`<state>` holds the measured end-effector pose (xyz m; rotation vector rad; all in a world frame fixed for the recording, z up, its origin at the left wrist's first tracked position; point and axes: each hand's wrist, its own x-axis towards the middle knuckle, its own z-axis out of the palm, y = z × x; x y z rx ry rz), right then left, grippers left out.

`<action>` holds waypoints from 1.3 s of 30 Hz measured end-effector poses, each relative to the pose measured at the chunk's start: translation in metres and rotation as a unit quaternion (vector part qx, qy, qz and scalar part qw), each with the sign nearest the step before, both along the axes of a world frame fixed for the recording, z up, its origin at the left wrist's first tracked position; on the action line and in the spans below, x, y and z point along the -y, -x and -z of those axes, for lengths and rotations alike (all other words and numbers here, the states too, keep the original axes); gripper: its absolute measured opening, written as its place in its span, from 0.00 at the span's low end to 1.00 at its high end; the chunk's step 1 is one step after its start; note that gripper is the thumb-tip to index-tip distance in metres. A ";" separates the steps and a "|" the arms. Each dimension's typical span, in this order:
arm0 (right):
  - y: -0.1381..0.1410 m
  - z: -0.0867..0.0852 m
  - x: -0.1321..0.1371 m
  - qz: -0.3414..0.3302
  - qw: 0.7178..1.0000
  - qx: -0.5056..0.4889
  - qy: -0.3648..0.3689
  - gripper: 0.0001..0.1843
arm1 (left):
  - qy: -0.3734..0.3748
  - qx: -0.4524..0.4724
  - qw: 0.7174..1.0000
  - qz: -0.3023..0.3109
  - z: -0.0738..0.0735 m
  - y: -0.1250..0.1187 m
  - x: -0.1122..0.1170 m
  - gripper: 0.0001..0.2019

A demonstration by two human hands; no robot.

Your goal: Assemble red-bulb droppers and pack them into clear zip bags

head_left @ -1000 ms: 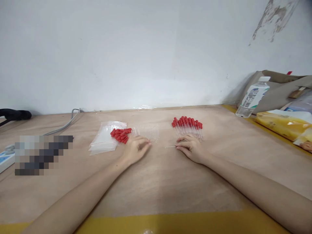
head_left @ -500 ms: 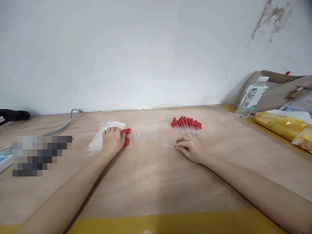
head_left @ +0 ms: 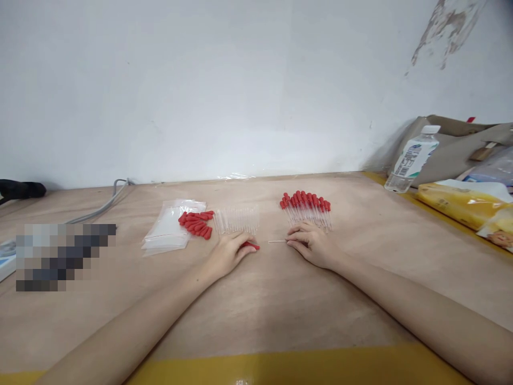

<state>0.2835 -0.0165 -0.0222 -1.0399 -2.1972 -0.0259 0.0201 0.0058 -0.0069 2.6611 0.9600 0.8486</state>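
My left hand is closed on a red rubber bulb, which pokes out past the fingertips. Opposite it, my right hand pinches a thin clear dropper tube whose free end points left toward the bulb; the two are apart. Behind the left hand lies a row of clear glass tubes. A pile of loose red bulbs rests on clear zip bags. Beyond my right hand, several droppers with red bulbs fitted lie side by side, their lower ends partly hidden by the hand.
At the right stands a water bottle beside a grey-brown bag and a yellow package. To the left are a grey cable, a black object and a blurred-out patch. A white wall closes off the table's back.
My left hand has moved right and toward me from the pile of bulbs, carrying one red bulb close to the tube. The right hand stays in place with its tube.
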 end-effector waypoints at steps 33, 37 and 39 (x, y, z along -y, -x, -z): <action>0.028 -0.002 0.009 -0.015 0.999 -0.028 -0.008 0.08 | 0.085 0.069 0.994 -0.002 -0.001 -0.013 0.005 0.10; 0.028 0.000 0.007 -0.017 0.999 -0.026 -0.012 0.09 | 0.106 0.063 0.992 0.007 -0.003 -0.015 0.009 0.09; 0.027 0.001 0.007 -0.015 1.000 -0.025 -0.012 0.09 | 0.119 0.064 0.991 0.010 -0.004 -0.015 0.011 0.09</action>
